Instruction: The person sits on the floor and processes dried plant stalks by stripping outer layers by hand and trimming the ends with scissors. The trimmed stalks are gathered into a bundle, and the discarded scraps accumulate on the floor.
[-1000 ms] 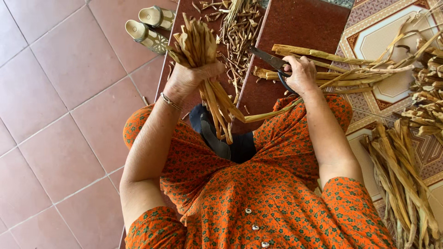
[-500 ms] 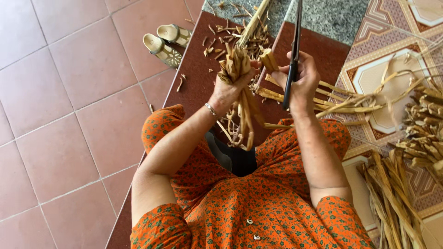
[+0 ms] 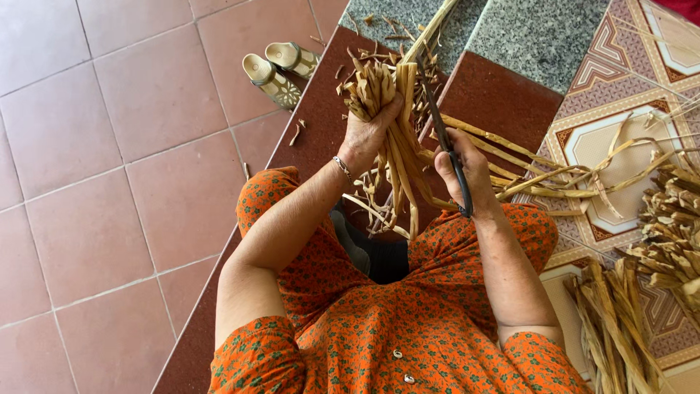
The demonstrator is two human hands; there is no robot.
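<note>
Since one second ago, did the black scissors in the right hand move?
Yes. The black scissors turned from lying across the dark red step to pointing away up it, close beside the dried strip bundle in the left hand.

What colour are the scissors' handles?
Black. The right hand holds the scissors; the head view shows them best.

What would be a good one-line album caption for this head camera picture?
Seated in orange, a person grips a bundle of dried leaf strips in the left hand, scissors in the right hand.
</note>
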